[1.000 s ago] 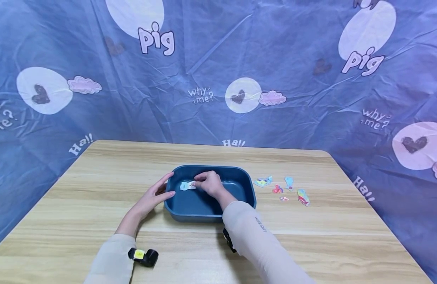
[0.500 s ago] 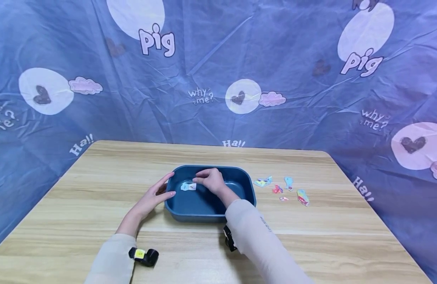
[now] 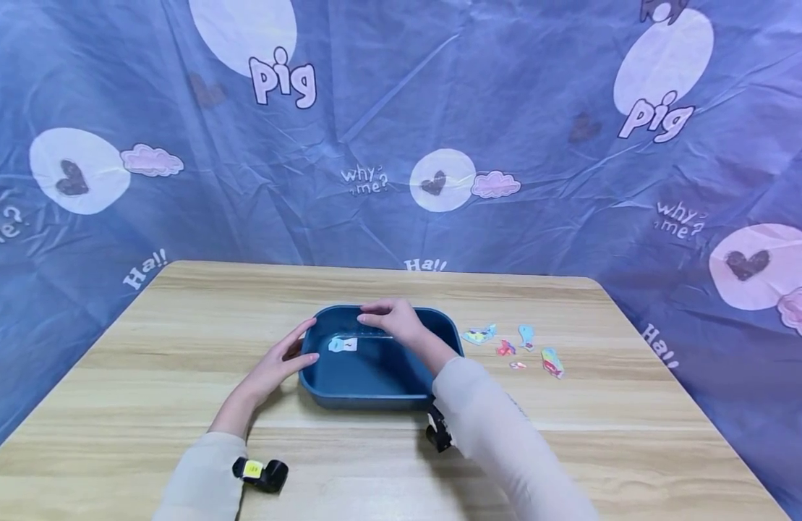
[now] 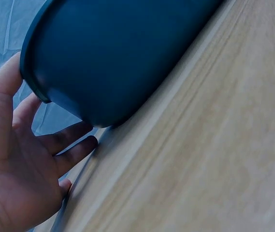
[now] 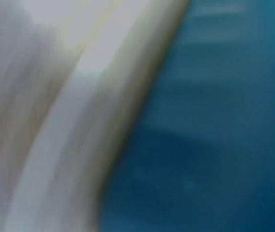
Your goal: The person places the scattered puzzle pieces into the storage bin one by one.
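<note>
A dark blue rectangular tub [image 3: 368, 396] sits on the table. My left hand [image 3: 267, 375] holds its left end, with the thumb and index finger at the rim. Seen in the left wrist view, the other fingers lie along the outer wall of the tub [image 4: 98, 58]. Light-blue and white paper cutouts [image 3: 342, 344] lie flat on the tub's floor, toward the left. Over the tub's far side, my right hand [image 3: 401, 325] hovers with loosely bent fingers and nothing visible in them. The right wrist view is blurred, showing only the blue tub wall [image 5: 200, 121] and pale surface.
To the tub's right lie several colourful paper cutouts: a blue-yellow one [image 3: 480, 334], a light-blue one [image 3: 526, 336], red ones [image 3: 506, 348] and a green-red one [image 3: 552, 362]. A blue printed cloth [image 3: 401, 108] hangs behind the wooden table [image 3: 179, 347].
My right hand has let go of the white cutout, leaving it beside the light-blue one, and has risen toward the tub's far rim. The left hand keeps its place.
</note>
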`<state>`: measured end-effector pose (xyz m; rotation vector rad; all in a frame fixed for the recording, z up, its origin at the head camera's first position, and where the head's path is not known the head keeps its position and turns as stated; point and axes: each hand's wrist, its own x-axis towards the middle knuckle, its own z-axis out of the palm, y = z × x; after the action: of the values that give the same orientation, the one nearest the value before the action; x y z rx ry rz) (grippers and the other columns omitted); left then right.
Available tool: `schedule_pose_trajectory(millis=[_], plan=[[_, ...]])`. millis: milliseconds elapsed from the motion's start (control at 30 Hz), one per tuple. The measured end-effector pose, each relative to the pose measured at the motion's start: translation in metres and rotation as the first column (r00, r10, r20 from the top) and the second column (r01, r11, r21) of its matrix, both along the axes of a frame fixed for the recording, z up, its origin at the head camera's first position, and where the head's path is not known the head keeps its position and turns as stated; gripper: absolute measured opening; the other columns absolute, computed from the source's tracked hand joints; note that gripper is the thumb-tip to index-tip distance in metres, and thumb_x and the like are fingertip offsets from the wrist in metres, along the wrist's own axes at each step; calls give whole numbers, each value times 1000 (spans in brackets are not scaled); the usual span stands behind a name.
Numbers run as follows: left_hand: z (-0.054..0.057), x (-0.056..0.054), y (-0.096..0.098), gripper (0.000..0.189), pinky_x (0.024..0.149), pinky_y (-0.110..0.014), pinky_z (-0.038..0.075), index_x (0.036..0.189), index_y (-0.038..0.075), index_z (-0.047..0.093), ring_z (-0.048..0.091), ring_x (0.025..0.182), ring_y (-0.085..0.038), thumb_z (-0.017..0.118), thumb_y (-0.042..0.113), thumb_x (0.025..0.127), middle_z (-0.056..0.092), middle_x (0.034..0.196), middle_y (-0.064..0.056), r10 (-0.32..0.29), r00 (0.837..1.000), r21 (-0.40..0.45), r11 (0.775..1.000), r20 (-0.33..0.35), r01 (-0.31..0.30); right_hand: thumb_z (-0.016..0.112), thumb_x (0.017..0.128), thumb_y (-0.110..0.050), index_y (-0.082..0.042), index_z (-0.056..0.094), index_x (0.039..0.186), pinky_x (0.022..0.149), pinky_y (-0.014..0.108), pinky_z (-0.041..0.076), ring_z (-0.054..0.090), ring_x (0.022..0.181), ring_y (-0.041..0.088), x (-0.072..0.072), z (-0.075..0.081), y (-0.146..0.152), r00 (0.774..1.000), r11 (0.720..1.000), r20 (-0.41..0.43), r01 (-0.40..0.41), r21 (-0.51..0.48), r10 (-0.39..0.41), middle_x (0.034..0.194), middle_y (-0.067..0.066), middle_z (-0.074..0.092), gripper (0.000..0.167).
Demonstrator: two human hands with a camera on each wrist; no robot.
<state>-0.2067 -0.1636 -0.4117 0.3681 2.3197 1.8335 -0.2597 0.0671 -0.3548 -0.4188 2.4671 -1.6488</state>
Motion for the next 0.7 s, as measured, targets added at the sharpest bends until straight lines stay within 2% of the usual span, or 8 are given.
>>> schedule_pose_trajectory(millis=[300, 500, 700], plan=[[1, 2, -1, 60, 96, -51, 16, 135, 26, 28, 19, 123, -35, 57, 25, 83, 18, 140, -11, 5, 1000, 0, 1000, 1, -5, 64, 78, -18, -2, 62, 105, 82, 30, 42, 54, 95, 16, 2, 20, 17, 997, 997, -7, -78, -23, 78, 104, 9, 59, 31], [0, 2, -2, 60, 96, -51, 16, 135, 26, 28, 22, 123, -35, 57, 22, 83, 21, 139, -12, 8, 1000, 4, 1000, -16, -8, 66, 77, -16, -1, 62, 104, 80, 28, 43, 56, 92, 16, 4, 30, 29, 994, 994, -39, -99, -40, 97, 101, 12, 60, 31], [1, 2, 0, 59, 96, -52, 15, 135, 29, 28, 20, 123, -34, 57, 23, 84, 20, 139, -10, 18, 1000, -6, 1000, 4, -18, 65, 77, -12, 2, 62, 103, 80, 28, 44, 57, 91, 17, 6, 38, 47, 993, 992, -40, -109, -69, 107, 99, 12, 61, 30]])
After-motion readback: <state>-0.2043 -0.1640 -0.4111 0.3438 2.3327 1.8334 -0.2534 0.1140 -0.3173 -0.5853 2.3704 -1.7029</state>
